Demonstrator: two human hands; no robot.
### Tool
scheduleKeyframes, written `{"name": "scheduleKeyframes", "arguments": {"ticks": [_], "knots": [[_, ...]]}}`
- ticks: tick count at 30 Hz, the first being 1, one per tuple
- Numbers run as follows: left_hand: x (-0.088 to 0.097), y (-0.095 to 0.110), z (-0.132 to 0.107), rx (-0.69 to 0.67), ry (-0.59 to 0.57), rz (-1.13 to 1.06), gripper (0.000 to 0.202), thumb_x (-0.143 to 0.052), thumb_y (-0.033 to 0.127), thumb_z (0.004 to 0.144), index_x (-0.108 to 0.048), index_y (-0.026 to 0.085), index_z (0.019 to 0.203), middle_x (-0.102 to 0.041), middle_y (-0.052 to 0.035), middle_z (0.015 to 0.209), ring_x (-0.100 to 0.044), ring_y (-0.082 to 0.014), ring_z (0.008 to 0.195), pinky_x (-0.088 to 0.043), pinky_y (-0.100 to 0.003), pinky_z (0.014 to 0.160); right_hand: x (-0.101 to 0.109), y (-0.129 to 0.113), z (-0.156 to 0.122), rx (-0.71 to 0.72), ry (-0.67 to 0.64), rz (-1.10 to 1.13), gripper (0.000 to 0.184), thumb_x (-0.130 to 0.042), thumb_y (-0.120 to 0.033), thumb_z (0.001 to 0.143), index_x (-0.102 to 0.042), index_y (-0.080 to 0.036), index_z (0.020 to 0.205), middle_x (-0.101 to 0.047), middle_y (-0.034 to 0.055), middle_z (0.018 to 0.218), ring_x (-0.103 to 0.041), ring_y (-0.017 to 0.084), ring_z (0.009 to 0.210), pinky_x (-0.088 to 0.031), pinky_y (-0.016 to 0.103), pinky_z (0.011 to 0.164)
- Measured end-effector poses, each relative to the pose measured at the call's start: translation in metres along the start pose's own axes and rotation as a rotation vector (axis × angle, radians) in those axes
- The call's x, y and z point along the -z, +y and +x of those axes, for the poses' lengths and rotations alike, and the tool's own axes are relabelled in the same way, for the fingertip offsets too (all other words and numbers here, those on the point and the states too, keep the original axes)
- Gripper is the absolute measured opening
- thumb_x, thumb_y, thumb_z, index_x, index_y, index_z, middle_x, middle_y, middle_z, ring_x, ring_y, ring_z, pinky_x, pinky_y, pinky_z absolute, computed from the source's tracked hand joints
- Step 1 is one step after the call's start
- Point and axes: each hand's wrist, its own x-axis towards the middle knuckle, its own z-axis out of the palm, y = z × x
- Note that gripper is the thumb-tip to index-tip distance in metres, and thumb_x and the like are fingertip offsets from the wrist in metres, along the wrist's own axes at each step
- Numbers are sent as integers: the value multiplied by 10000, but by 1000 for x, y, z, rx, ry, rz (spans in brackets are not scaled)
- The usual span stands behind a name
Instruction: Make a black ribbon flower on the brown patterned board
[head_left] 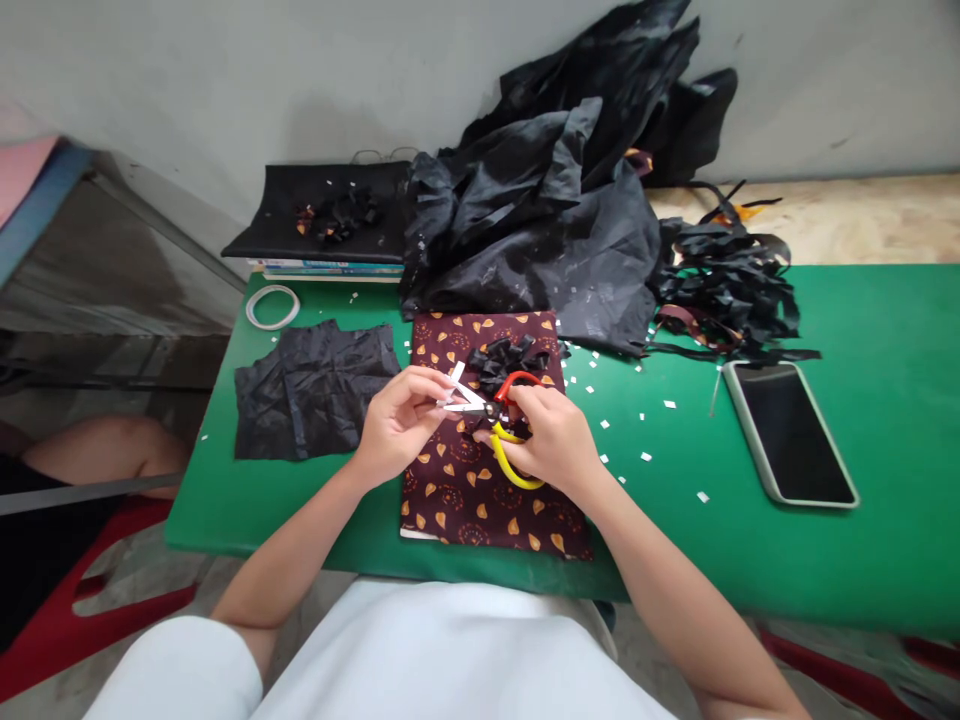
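Note:
My right hand grips scissors with one red and one yellow handle, blades pointing left. My left hand pinches a small white strip right at the blade tips. Both hands hover over a maroon patterned cloth-covered board on the green table. A black ribbon bow lies on the cloth just beyond my hands.
A flat black fabric piece lies left, a tape roll behind it. A black fabric heap and black strips fill the back. A phone lies right. Small white scraps dot the table. Someone's knee shows at the left.

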Motion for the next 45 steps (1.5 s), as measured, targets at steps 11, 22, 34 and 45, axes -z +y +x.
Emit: {"name": "scheduleKeyframes", "arguments": {"ticks": [11, 22, 34, 45], "knots": [[0, -1, -3, -20, 13, 121, 153, -633, 127, 876, -640, 194, 1013, -577, -68, 1141, -697, -130, 888, -630, -224, 693, 0, 2, -2, -51, -42, 9, 397, -580, -590, 881, -655, -200, 863, -635, 22, 615, -562, 157, 566, -376, 264, 573], [-1, -1, -2, -27, 38, 134, 179, -632, 163, 887, -595, 193, 1060, -534, -82, 1199, -699, -135, 891, -624, -216, 669, -1, 4, -3, -70, -25, 2, 401, -601, -596, 872, -689, -208, 820, -665, 15, 596, -592, 132, 525, -356, 237, 529], [-1, -2, -1, -22, 52, 118, 176, -652, 185, 880, -586, 188, 1044, -518, -65, 1177, -691, -119, 870, -621, -208, 647, 0, 7, -3, -71, -56, -19, 378, -594, -570, 886, -704, -215, 819, -661, 13, 593, -588, 130, 526, -339, 241, 527], [-1, -3, 1, 20, 108, 115, 336, -672, 206, 879, -457, 245, 1135, -563, -40, 1189, -715, -91, 831, -575, -160, 634, 3, 8, -3, -46, -18, -96, 373, -557, -561, 908, -698, -229, 817, -654, -1, 571, -579, 124, 508, -304, 246, 506]]}}
